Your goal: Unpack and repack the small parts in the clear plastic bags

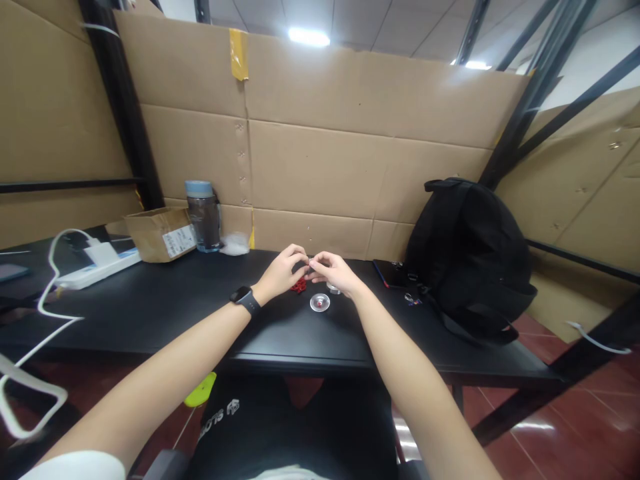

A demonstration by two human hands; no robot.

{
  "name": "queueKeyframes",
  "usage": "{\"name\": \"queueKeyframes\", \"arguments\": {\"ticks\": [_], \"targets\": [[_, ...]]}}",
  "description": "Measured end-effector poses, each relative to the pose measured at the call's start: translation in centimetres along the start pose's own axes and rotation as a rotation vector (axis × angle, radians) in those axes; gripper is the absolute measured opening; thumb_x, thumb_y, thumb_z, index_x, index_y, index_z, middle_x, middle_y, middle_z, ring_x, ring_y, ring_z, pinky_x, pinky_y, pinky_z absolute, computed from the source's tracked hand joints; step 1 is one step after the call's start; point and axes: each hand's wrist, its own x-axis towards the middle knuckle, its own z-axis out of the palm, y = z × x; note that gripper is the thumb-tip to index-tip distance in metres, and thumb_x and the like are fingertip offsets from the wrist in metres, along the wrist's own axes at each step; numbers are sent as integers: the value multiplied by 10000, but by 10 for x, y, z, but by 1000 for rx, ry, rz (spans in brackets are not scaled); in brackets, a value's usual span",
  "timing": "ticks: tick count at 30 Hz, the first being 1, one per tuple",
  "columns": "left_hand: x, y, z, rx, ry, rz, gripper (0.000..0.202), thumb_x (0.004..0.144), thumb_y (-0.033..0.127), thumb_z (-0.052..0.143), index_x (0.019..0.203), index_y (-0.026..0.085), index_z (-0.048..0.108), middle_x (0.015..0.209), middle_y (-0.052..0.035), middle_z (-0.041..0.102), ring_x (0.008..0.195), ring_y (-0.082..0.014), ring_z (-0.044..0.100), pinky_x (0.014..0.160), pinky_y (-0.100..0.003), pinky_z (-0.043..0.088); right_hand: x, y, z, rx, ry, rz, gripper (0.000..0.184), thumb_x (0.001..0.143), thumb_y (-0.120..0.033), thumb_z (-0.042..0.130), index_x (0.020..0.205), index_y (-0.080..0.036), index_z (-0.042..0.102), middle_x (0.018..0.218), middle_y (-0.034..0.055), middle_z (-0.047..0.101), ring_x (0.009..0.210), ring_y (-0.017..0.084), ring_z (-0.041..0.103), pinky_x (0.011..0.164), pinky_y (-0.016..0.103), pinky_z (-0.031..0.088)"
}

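Note:
My left hand (pixel 284 272) and my right hand (pixel 332 269) meet above the black table, fingertips pinched close together. Whatever sits between them is too small to make out. Under my left fingers lies a small red heap (pixel 299 286), perhaps beads or cord, partly hidden by the hand. A small round clear dish (pixel 320 303) rests on the table just in front of my hands, with a bit of red in its middle. Partly covered by my right hand is another small clear or silvery round thing (pixel 333 289).
Left on the table (pixel 200 313) are a power strip (pixel 100 270) with a white charger, an open cardboard box (pixel 157 233), a water bottle (pixel 203 217) and a clear plastic bag (pixel 235 244). To the right stand a black backpack (pixel 465 253), a phone (pixel 390 274) and keys (pixel 411 300).

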Motion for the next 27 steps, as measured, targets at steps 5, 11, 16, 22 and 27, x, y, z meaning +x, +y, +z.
{"name": "queueKeyframes", "arguments": {"ticks": [5,11,16,22,27], "targets": [[1,1,0,15,-31,17,110,977,247,531,1006,206,630,1115,-84,585,1064,-212,592,973,-358,498,0,-1,4,-67,66,-69,434,720,-459,853,936,-181,598,946,42,718,782,175,751,716,289,620],[1,2,-1,45,-44,-32,124,978,240,500,970,200,618,1090,-83,593,1046,-218,586,975,-374,488,2,0,-1,-228,121,-140,421,716,-430,825,987,-190,610,1052,49,699,745,153,708,660,277,578],[-1,-13,-2,94,-99,-60,147,958,240,505,916,201,640,1060,-84,602,1016,-228,597,960,-385,497,2,0,-22,-446,190,-153,384,706,-357,795,1004,-199,610,1105,47,686,657,109,643,586,243,513],[-8,-36,-10,112,-220,-123,117,876,273,618,831,216,710,977,-62,637,929,-222,636,914,-362,515,-5,-1,-54,-793,64,-11,432,602,-247,858,1000,-199,694,1021,31,723,691,118,632,667,254,498],[-8,-39,-16,65,-318,-129,142,875,316,637,840,226,741,950,-50,660,861,-202,656,847,-333,517,-6,2,-66,-881,5,53,431,574,-257,888,969,-201,726,977,24,748,735,143,646,713,266,489]]}}
